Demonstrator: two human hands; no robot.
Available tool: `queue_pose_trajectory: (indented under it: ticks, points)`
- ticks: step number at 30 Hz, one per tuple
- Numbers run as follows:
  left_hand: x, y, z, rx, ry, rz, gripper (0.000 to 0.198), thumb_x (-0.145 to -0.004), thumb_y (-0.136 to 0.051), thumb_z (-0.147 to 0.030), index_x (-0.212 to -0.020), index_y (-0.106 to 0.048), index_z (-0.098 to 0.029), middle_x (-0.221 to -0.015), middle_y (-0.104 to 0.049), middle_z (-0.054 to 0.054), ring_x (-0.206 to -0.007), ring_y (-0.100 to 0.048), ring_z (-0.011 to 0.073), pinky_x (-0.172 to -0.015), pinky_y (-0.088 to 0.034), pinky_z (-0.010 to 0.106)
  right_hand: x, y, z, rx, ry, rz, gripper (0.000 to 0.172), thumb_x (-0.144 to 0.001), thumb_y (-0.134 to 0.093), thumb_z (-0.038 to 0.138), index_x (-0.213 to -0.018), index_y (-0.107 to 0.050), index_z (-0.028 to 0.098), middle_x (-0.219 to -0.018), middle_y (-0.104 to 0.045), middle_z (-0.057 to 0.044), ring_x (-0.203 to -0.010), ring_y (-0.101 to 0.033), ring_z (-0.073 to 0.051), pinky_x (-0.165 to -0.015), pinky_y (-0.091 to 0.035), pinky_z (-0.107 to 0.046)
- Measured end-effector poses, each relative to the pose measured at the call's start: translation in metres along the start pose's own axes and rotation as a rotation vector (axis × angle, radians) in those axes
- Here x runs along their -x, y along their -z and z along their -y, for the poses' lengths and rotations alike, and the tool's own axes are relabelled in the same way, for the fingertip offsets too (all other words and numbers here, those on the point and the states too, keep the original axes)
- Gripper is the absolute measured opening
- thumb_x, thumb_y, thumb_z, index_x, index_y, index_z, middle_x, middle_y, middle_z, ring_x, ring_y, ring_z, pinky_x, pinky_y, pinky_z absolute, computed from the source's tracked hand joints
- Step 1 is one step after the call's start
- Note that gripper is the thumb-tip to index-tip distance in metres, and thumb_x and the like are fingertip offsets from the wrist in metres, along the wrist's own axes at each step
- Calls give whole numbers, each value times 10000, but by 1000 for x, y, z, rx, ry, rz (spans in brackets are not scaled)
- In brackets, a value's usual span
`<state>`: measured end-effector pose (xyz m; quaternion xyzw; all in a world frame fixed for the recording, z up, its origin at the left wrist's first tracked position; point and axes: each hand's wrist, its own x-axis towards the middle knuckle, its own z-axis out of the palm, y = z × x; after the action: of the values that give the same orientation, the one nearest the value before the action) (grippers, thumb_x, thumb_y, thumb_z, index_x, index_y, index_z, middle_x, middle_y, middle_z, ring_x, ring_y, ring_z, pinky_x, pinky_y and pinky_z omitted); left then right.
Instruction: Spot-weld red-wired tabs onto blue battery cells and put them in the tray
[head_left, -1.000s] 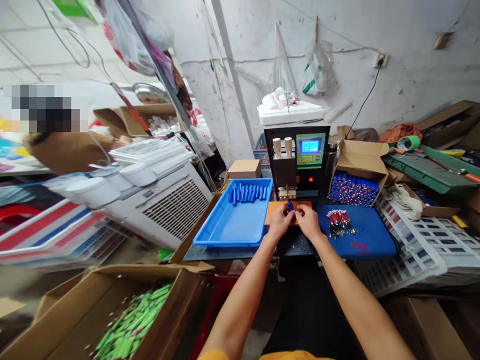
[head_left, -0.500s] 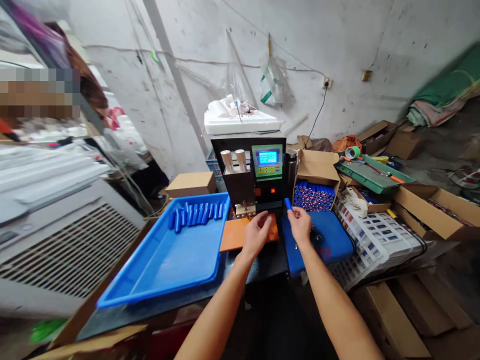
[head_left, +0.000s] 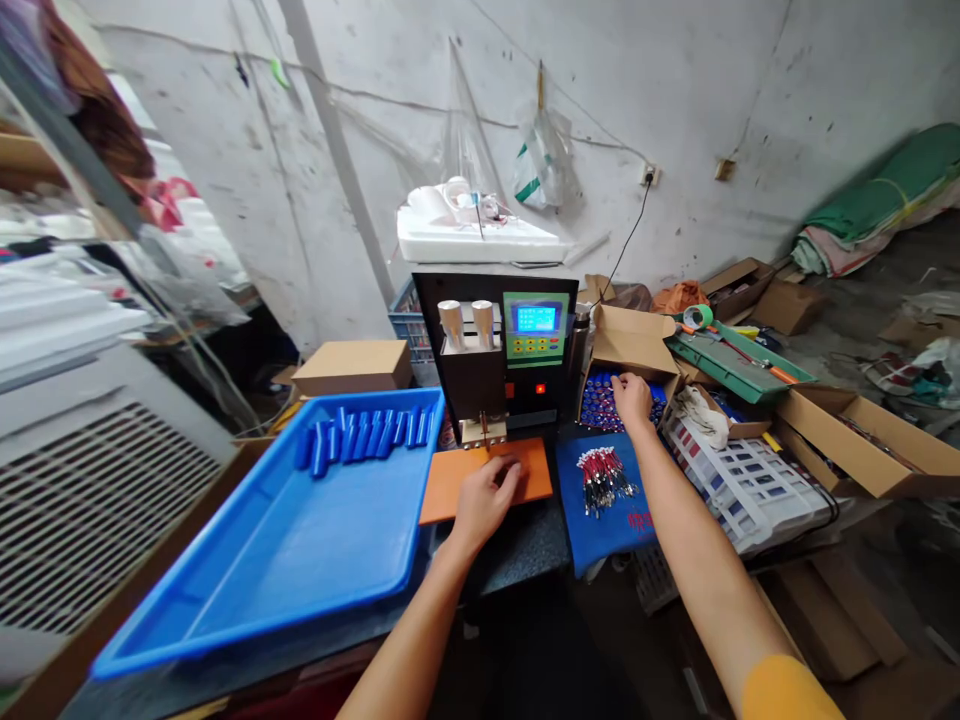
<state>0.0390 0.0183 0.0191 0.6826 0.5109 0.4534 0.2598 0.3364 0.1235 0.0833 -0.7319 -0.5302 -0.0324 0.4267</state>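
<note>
My left hand point(head_left: 486, 492) rests over the orange board point(head_left: 450, 478) in front of the spot welder point(head_left: 480, 385), fingers curled together; whatever they hold, if anything, is hidden. Over the cardboard box of blue cylindrical battery cells point(head_left: 598, 400), my right hand point(head_left: 634, 400) reaches in with its fingers pinched down at the cells. I cannot make out what lies between those fingertips. On the blue cloth pad point(head_left: 592, 545) lies a bunch of red and black wire leads point(head_left: 604, 478), just in front of the box. Several blue cells point(head_left: 367, 435) lie in a row in the blue tray point(head_left: 330, 535).
A closed cardboard box point(head_left: 352, 367) stands behind the tray. A dark flask point(head_left: 580, 340) is beside the welder. At the right are a white plastic basket point(head_left: 739, 490), a green tool tray point(head_left: 739, 360) and an open carton point(head_left: 862, 440). White foam point(head_left: 480, 240) tops the welder.
My right hand has moved from above the blue pad, where it held a blue battery cell, up and right to the box of cells. My left hand has shifted slightly down and left.
</note>
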Motion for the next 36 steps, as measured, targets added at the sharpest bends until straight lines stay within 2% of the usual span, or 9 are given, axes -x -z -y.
queue_pose_trajectory:
  ticks: [3, 7, 15, 19, 23, 26, 29, 32, 36]
  points:
    - [1, 2, 2, 44, 20, 18, 340, -868, -531, -469, -979, -707, -200, -950, -758, 57, -814, -708, 208, -751, -541, 296, -3, 1, -7, 53, 93, 26, 326, -938, -455, 317, -981, -740, 164, -981, -704, -144, -942, -635, -241, -865, -453, -332]
    - [1, 1, 4, 79, 31, 36, 343, -867, -543, -465, -981, -710, -188, -957, -756, 66, -811, -706, 205, -748, -543, 291, -7, 7, -17, 85, 192, 77, 332, -890, -481, 208, -1117, -720, 171, -1160, -690, -109, -1050, -598, -250, -948, -439, -357]
    - [1, 0, 5, 53, 27, 40, 375, -870, -542, -491, -981, -712, -176, -962, -754, 76, -808, -702, 210, -748, -534, 297, -14, 7, -19, 187, 308, 200, 349, -908, -468, 191, -1151, -717, 160, -1198, -690, -93, -1062, -583, -256, -973, -438, -372]
    - [0, 0, 3, 51, 32, 45, 383, -864, -544, -493, -978, -712, -168, -940, -755, 79, -805, -701, 214, -750, -529, 302, -14, 9, -18, 144, 315, 192, 354, -913, -450, 180, -1155, -703, 131, -1203, -682, -116, -1084, -583, -251, -1010, -419, -374]
    - [0, -1, 3, 71, 38, 31, 391, -858, -545, -493, -977, -713, -161, -940, -755, 85, -826, -703, 220, -762, -530, 302, 5, 15, -21, -23, 339, 53, 345, -910, -466, 235, -1161, -676, 128, -1188, -670, -148, -1105, -580, -263, -1010, -423, -394]
    - [1, -2, 4, 60, 48, 28, 402, -853, -545, -496, -982, -715, -156, -939, -755, 88, -819, -704, 221, -761, -531, 303, 35, 14, -33, -127, 285, 89, 304, -900, -489, 274, -1089, -692, 149, -1045, -711, -120, -954, -641, -237, -893, -479, -347]
    - [1, -3, 5, 42, 60, 22, 417, -847, -544, -512, -975, -718, -155, -913, -757, 87, -791, -701, 219, -749, -529, 303, 66, 6, -52, -129, 124, 322, 190, -835, -548, 238, -876, -720, 169, -841, -733, -61, -777, -662, -202, -757, -486, -286]
    - [0, -4, 4, 16, 55, 17, 414, -846, -537, -508, -967, -720, -157, -916, -757, 83, -802, -698, 218, -757, -522, 302, 84, -4, -66, -91, 34, 450, 166, -796, -555, 200, -722, -701, 173, -763, -730, -39, -749, -660, -191, -703, -460, -253]
    - [0, -5, 1, -16, 62, 13, 410, -846, -524, -499, -960, -721, -158, -908, -757, 77, -808, -696, 217, -741, -514, 296, 91, -12, -64, -64, 10, 480, 172, -797, -588, 251, -678, -686, 174, -741, -729, -44, -743, -659, -186, -682, -438, -238]
